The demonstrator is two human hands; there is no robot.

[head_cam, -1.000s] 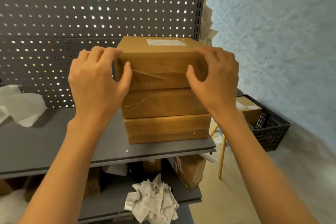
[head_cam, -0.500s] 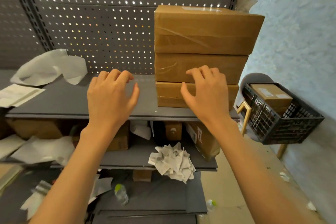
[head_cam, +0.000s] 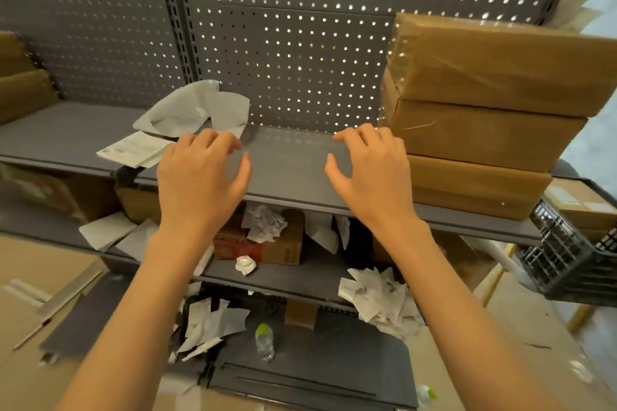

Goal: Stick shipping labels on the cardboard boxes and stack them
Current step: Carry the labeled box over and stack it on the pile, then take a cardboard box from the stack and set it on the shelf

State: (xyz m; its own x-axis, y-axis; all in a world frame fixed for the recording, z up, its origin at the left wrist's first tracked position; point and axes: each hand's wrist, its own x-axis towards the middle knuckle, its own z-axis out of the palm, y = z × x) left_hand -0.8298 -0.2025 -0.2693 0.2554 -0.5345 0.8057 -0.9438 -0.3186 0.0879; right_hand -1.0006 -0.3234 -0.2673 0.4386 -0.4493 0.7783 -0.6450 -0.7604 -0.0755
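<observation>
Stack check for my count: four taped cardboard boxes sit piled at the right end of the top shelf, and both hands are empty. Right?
Not quite: the head view shows three boxes in the stack, not four. They do sit at the right end of the top shelf, and the left hand and right hand hold nothing.

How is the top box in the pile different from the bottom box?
The top box is wrapped in shiny, crinkly clear film, while the bottom box looks plain. The top box rests on another box, while the bottom box sits right on the grey shelf. The top box sticks out wider than the bottom box in this view. Both are brown cardboard, and neither hand touches them.
</observation>
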